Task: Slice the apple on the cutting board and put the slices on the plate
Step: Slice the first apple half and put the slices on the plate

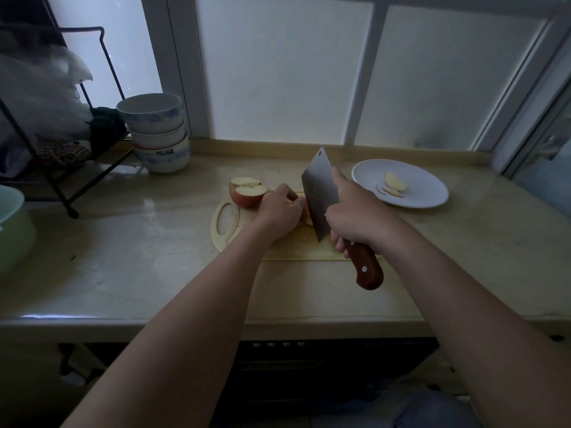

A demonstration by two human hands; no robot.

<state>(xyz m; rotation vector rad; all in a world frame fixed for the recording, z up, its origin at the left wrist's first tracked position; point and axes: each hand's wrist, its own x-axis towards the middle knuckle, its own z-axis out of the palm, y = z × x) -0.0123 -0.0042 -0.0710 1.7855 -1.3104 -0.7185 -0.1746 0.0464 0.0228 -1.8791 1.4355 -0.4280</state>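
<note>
A pale cutting board (227,239) lies on the counter. On its far left end sits a cut red apple piece (247,193), cut faces up. My left hand (279,211) grips a smaller apple piece (306,216) on the board, mostly hidden under the fingers. My right hand (355,216) grips the wooden handle of a cleaver (319,193), index finger laid along the blade's back; the blade stands upright against that piece. A white plate (426,186) to the right holds apple slices (394,183).
A stack of bowls (157,134) stands at the back left beside a black wire rack (61,143) with bags and cloth. A green bowl (12,223) sits at the left edge. Window frames run behind the counter; the counter's front edge is near my body.
</note>
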